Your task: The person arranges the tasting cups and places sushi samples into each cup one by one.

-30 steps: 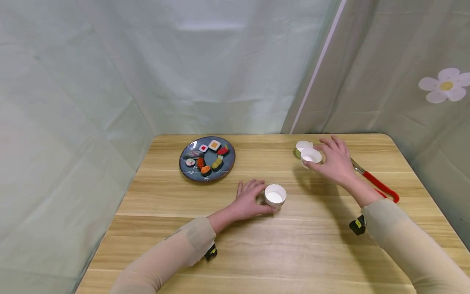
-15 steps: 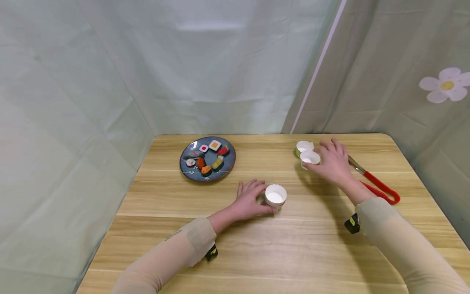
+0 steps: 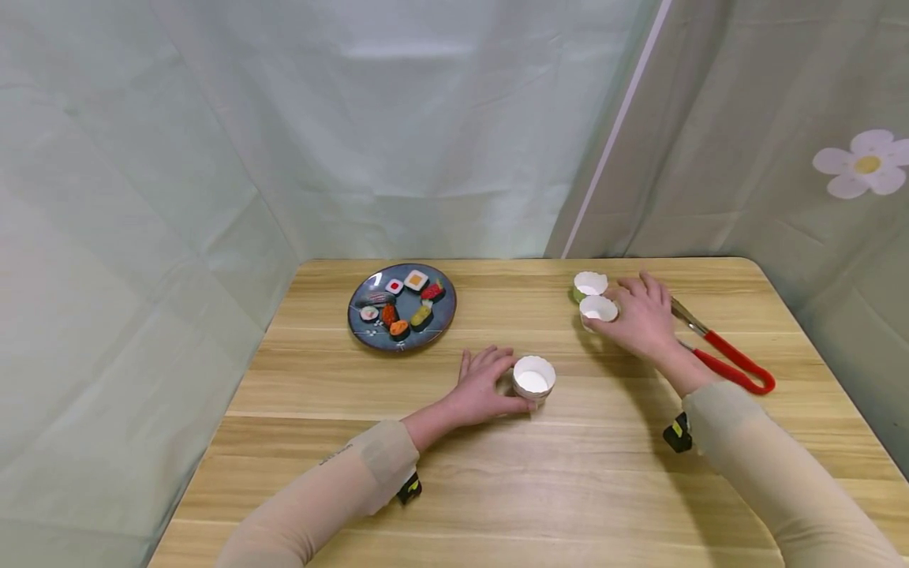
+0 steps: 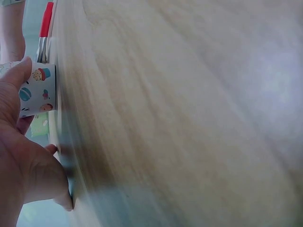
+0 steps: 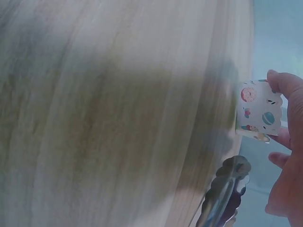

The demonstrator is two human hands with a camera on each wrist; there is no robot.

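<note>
My left hand (image 3: 483,392) grips a white paper baking cup (image 3: 533,379) near the middle of the table, thumb in front and fingers behind. In the left wrist view this cup (image 4: 38,90) shows printed cupcakes and sweets and stands upright on the wood. Farther back on the right, my right hand (image 3: 642,317) pinches a second white cup (image 3: 598,311) between thumb and fingers. A green-sided cup (image 3: 589,285) stands right behind it. The right wrist view shows the pinched cup (image 5: 259,109) with a similar print, its base at the table.
Red-handled metal tongs (image 3: 731,361) lie right of my right hand, their scalloped tip (image 5: 227,189) near it. A blue plate (image 3: 443,325) with several sushi pieces sits at the back left. Curtains (image 3: 426,158) hang behind the table's far edge.
My right hand has shifted slightly left and down with its cup, now in front of the green-sided cup. More of the tongs shows. My left hand stays still.
</note>
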